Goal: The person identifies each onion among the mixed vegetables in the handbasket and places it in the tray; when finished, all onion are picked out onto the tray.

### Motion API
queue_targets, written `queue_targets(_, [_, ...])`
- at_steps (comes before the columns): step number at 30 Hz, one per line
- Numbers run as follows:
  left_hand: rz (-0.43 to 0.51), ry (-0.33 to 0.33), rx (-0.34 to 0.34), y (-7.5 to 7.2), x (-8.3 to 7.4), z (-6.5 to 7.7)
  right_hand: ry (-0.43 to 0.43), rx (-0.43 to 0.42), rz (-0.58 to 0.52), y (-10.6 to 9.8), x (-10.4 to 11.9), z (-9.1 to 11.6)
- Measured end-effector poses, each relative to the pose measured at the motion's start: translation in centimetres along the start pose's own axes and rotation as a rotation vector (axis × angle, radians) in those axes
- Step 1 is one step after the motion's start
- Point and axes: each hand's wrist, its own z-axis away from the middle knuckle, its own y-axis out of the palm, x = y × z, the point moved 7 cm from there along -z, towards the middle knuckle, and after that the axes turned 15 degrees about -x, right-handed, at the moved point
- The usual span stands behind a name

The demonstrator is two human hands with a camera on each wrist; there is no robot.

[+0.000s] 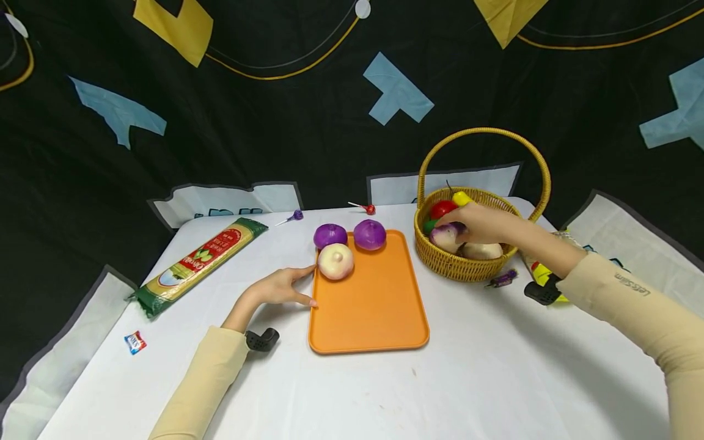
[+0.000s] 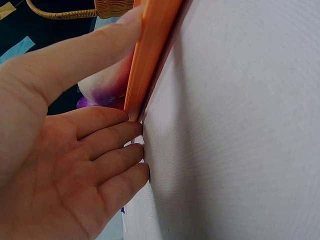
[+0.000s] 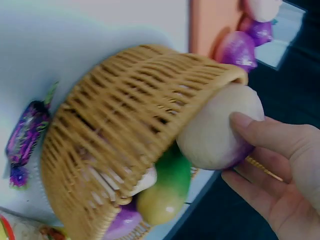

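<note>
My right hand (image 1: 477, 222) grips a white-and-purple turnip (image 3: 220, 127) at the wicker basket (image 1: 453, 269); its thumb lies on the pale side and the fingers go round behind. In the head view the turnip shows just inside the basket's rim, partly covered by the hand. On the left, my left hand (image 1: 283, 286) touches the side edge of an orange tray (image 1: 368, 311), thumb on the rim and fingers straight. A cream bulb (image 1: 336, 261) and two purple onions (image 1: 370, 234) (image 1: 330, 236) sit at the tray's far left end.
The basket also holds a tomato (image 1: 442, 209), a yellow pepper (image 1: 462, 198) and a pale vegetable (image 1: 481, 251). A green-gold packet (image 1: 200, 266) and a small wrapped sweet (image 1: 135, 342) lie at left. Lollipops (image 1: 370, 209) lie behind the tray; a purple wrapped candy (image 1: 503, 278) lies beside the basket.
</note>
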Motion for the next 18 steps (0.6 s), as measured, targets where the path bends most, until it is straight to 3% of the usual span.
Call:
queue_targets(10, [0.007,-0.019,-0.001,0.0,0.1,0.0,-0.016,-0.185,-0.042,-2.9,2.7,-0.4])
queue_targets(18, [0.001,-0.026,0.001,0.1,0.2,0.1,-0.005,-0.235,-0.133,-2.3,5.4,-0.9])
